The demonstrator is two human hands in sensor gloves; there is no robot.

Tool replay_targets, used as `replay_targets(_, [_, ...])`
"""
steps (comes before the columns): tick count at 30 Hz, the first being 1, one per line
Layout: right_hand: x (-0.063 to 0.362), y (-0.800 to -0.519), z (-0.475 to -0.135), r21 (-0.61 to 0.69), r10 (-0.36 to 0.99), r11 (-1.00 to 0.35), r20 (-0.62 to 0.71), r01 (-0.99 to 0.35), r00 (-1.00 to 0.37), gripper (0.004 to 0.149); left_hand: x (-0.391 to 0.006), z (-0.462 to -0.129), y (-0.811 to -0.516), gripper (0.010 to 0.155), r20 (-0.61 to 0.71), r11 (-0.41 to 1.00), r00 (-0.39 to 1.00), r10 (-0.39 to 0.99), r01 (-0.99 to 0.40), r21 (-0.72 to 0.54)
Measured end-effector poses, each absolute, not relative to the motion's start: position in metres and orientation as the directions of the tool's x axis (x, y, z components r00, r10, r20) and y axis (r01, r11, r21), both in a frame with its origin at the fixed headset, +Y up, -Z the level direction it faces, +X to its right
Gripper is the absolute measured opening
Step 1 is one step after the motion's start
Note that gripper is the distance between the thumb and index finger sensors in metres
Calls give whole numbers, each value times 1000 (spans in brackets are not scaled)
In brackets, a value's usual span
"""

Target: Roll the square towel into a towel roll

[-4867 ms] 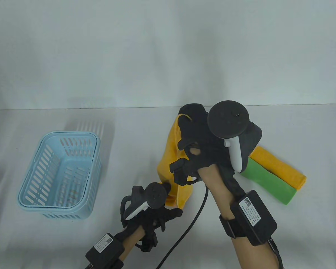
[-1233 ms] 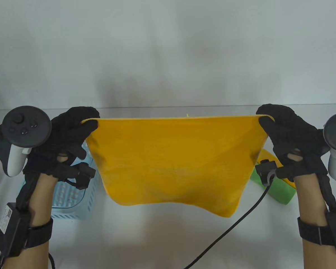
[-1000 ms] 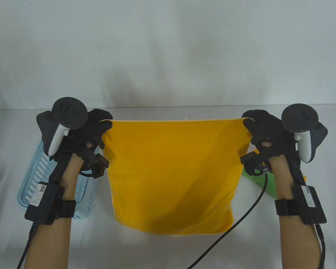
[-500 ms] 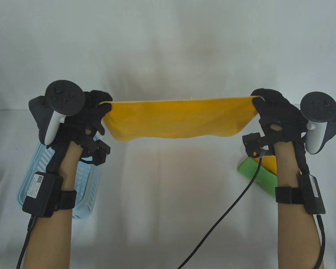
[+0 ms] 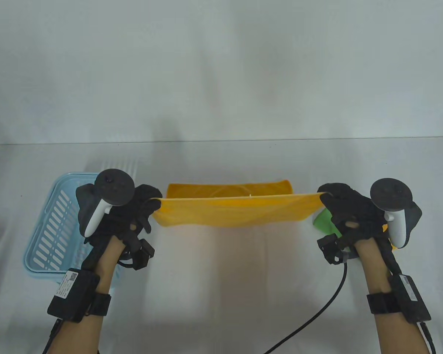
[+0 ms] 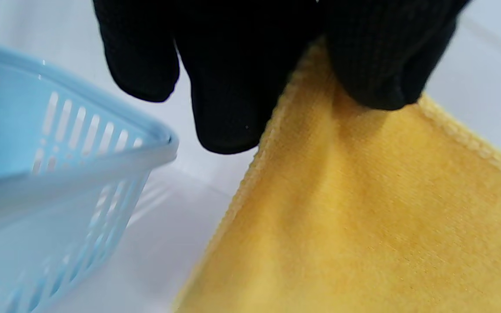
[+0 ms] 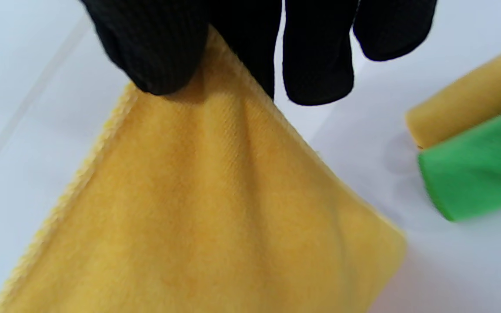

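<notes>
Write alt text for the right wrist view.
Black-gloved right hand pinches one corner of a yellow towel that spreads below it over a white table. At the right edge lie a yellow towel roll and a green one.

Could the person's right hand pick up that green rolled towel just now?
Probably not at once: the right hand is pinching a corner of the yellow towel. The green roll lies close beside it with nothing between.

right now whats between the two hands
In the table view, only the yellow towel spans the stretch between the left hand and the right hand; each pinches one of its corners.
</notes>
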State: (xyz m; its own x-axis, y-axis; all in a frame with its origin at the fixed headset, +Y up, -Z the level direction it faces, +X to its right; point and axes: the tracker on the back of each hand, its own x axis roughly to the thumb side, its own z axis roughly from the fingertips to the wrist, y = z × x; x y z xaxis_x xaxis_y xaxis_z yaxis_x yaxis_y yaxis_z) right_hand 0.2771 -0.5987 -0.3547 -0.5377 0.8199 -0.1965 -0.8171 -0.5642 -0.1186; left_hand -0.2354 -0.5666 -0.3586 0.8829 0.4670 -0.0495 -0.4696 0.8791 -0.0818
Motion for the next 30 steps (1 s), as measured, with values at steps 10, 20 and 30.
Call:
replay_targets(10, [291, -634, -305, 151, 757, -612, -172, -776, -630, 39, -236, -309, -612, 41, 104, 865, 893, 437, -386, -319])
replay_targets(20, [296, -659, -266, 362, 726, -577, -183, -732, -663, 39, -231, -271, -639, 40, 241, 816, 869, 432, -262, -515])
replay_targets(30, [297, -650, -272, 276, 739, -597, -176, -753, -650, 39, -226, -280, -629, 41, 179, 847, 905, 386, -271, -456])
